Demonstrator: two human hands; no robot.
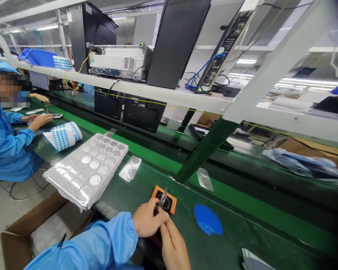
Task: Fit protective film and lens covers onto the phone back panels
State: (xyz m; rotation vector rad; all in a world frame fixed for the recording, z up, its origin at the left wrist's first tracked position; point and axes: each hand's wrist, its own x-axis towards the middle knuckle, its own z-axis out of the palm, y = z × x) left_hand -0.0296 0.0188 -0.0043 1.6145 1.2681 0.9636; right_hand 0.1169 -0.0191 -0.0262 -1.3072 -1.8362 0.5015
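In front of me, above an orange block with a black recessed centre (173, 205), my two hands meet at the fingertips. My left hand (148, 222) is closed in a pinch on a small thin shiny piece (163, 196), which stands on edge over the block. My right hand (175, 245) comes up from below with its fingers pressed together against the left fingertips. Whatever it grips is hidden between the fingers. Left of the block lies a flat silvery plate with a round spot (130, 168).
A clear plastic tray (73, 180) with several round silver discs stands on the green bench. Right of my hands is a blue patch (207, 219). A rolled dotted sheet (66, 135), a cardboard box (14, 240) and a co-worker in blue (8, 138) are left. A slanted post (204, 152) rises ahead.
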